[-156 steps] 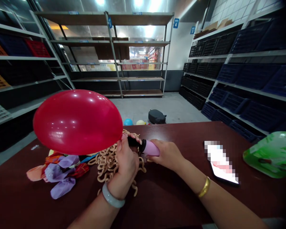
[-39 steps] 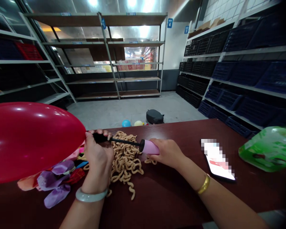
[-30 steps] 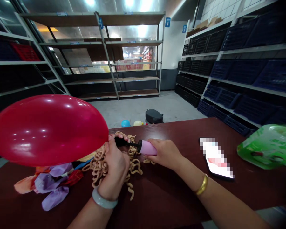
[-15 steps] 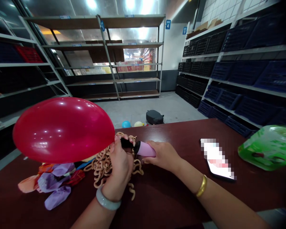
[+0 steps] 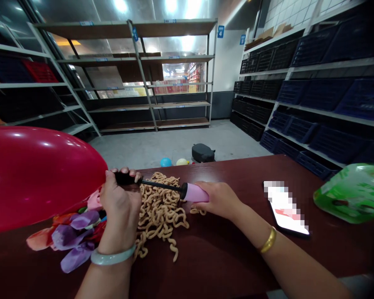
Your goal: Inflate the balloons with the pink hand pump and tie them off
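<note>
A balloon pump (image 5: pixel 197 193) with a pink barrel and black handle stretches between my hands, its dark rod drawn out. My right hand (image 5: pixel 220 200) is wrapped round the pink barrel. My left hand (image 5: pixel 121 203) closes on the black end, its thumb near the neck of a large inflated red balloon (image 5: pixel 40 174). The balloon's left side runs out of view, and its mouth is hidden by the fingers. Below the pump lies a heap of tan curly snack-like pieces (image 5: pixel 162 207). Limp uninflated balloons (image 5: pixel 76 232), purple, orange and red, lie left of my left wrist.
On the dark red table (image 5: pixel 224 257) a phone (image 5: pixel 285 207) lies at right, beside a green plastic pouch (image 5: pixel 350 193). Beyond the table, a dark bag (image 5: pixel 203 153) and small balloons (image 5: pixel 166 162) rest on the floor. Shelves with crates (image 5: pixel 302 128) line the right side.
My left hand has moved left with the balloon and the black end, drawing the rod out of the pink barrel. My right hand has shifted slightly right. More of the tan heap shows.
</note>
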`<state>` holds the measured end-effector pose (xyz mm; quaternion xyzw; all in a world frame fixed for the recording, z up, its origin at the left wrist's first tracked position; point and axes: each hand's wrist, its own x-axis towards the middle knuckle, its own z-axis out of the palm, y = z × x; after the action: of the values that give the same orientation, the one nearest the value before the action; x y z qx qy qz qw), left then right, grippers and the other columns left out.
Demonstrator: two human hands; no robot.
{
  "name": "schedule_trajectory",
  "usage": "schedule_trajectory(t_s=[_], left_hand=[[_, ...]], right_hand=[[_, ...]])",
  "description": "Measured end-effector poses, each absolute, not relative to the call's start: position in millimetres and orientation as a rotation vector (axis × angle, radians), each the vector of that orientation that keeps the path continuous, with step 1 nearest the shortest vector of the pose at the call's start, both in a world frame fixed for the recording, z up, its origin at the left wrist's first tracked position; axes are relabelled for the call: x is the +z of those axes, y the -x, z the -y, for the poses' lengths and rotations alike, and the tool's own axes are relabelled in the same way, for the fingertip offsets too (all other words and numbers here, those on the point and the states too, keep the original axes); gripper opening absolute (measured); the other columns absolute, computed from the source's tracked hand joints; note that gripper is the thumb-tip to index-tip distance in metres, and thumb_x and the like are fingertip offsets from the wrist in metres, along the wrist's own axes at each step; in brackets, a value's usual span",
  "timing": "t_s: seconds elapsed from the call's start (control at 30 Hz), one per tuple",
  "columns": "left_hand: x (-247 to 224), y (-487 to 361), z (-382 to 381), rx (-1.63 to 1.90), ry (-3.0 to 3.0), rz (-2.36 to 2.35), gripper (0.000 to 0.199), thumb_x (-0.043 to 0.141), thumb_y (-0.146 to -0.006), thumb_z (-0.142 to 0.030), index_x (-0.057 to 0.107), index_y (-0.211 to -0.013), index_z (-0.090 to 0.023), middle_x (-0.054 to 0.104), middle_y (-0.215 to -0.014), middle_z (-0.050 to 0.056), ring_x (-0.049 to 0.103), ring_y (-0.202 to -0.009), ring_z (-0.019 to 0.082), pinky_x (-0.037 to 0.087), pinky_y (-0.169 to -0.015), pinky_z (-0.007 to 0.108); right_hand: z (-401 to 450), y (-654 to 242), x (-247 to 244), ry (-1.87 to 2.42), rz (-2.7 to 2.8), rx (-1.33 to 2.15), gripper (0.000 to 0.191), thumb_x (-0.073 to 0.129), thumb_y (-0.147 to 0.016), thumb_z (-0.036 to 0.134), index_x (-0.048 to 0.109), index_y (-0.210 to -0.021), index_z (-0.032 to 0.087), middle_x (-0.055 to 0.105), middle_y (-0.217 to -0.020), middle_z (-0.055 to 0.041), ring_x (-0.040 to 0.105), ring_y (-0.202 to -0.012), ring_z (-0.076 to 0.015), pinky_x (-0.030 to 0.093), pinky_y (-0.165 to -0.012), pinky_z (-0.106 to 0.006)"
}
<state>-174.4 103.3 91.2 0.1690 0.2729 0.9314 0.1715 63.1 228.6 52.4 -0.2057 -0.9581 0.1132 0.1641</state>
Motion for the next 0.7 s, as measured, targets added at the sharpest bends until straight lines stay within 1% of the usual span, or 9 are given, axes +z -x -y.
schedule_trajectory(t_s=[0.2,0.37,0.57,0.7], left_hand=[[84.0,157.2,-112.6,2.679,-0.526,-0.752,0.019,0.057,-0.087,-0.033,0.047,-0.077,-0.019,0.048,-0.067,-0.001,0.049,-0.058,0.012,0.039,-0.052,0.022],[74.1,127.4,-124.2,2.613,-0.516,-0.749,0.019,0.06,-0.085,-0.032,0.048,-0.078,-0.019,0.049,-0.068,-0.001,0.05,-0.06,0.012,0.041,-0.056,0.024],[61.1,85.7,-133.4,2.493,-0.522,-0.778,0.019,0.06,-0.085,-0.034,0.049,-0.081,-0.019,0.05,-0.071,-0.001,0.052,-0.063,0.013,0.043,-0.058,0.025],[58.3,73.3,-135.7,2.476,-0.525,-0.758,0.018,0.061,-0.085,-0.032,0.05,-0.08,-0.019,0.051,-0.071,-0.001,0.052,-0.063,0.012,0.044,-0.062,0.025]], right_hand=[[-229.0,-65.6,53.5,0.629,2.725,0.273,0.053,0.061,-0.079,0.059,0.055,-0.121,0.027,0.07,-0.099,-0.0042,0.064,-0.089,-0.0238,0.04,-0.07,-0.031],[-224.9,-64.0,51.3,0.624,2.703,0.268,0.05,0.061,-0.079,0.056,0.054,-0.118,0.026,0.07,-0.099,-0.0038,0.064,-0.085,-0.0236,0.038,-0.067,-0.031],[-215.5,-60.4,52.0,0.62,2.684,0.311,0.052,0.063,-0.078,0.055,0.052,-0.119,0.026,0.069,-0.1,-0.0034,0.065,-0.083,-0.0228,0.037,-0.064,-0.029],[-213.8,-59.9,51.9,0.612,2.7,0.32,0.052,0.061,-0.08,0.058,0.052,-0.119,0.025,0.069,-0.101,-0.0031,0.065,-0.084,-0.0234,0.039,-0.064,-0.03]])
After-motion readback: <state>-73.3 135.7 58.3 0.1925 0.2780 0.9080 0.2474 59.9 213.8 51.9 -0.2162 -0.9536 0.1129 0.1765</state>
